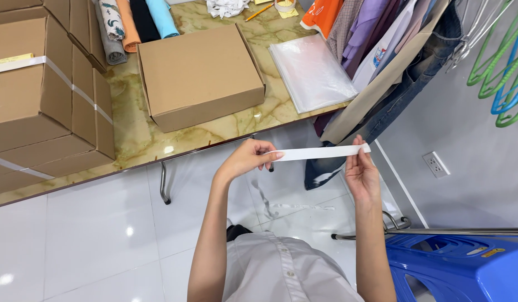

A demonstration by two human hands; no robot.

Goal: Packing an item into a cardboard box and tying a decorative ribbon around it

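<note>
Both arms raised, left hand [245, 159] and right hand [360, 173] fingers pinch a flat white paper strip [320, 152] taut between them.

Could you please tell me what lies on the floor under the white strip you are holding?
Under the white strip, discarded strips lie on the white tiled floor; hanging clothes cover the floor behind.

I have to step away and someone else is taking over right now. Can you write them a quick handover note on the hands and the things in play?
Left hand pinches one end of the white strip; right hand pinches the other end, holding it stretched level above the floor.
Closed cardboard box sits on the marble table, no strip on it yet.
Stacked boxes at the left already carry strips.
Discarded strips lie on the floor.
</note>
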